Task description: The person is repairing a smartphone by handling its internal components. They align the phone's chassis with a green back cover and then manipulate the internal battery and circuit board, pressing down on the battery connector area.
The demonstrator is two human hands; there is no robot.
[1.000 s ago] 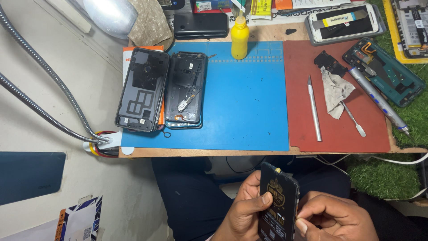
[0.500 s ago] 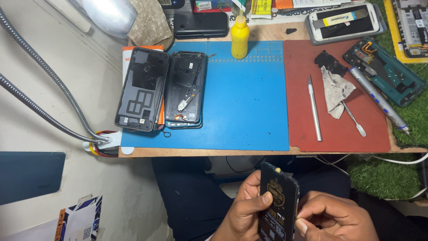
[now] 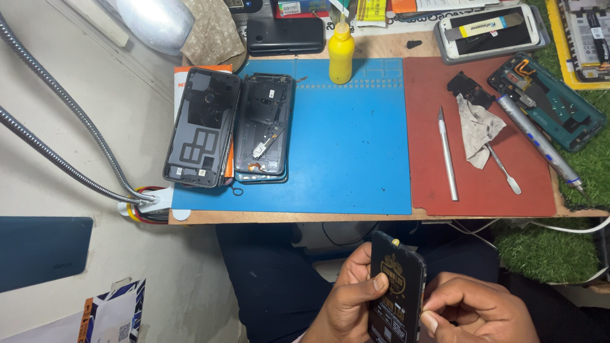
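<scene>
Below the table edge, over my lap, my left hand (image 3: 348, 298) grips a black phone battery (image 3: 395, 289) with gold print, held upright by its left side. My right hand (image 3: 473, 310) is curled against the battery's lower right edge, fingertips pinching there. On the blue mat (image 3: 346, 146) lie a dark phone back cover (image 3: 202, 127) and an opened phone frame (image 3: 262, 124) side by side at the left. Whether my right hand holds anything small is hidden.
A yellow squeeze bottle (image 3: 340, 52) stands at the mat's back edge. The red mat (image 3: 483, 184) carries a metal scalpel (image 3: 447, 154), a grey cloth (image 3: 476, 127), a spudger (image 3: 504, 169) and a screwdriver pen (image 3: 539, 141). Another opened phone (image 3: 548, 101) and a lamp arm (image 3: 57, 146) flank the workspace.
</scene>
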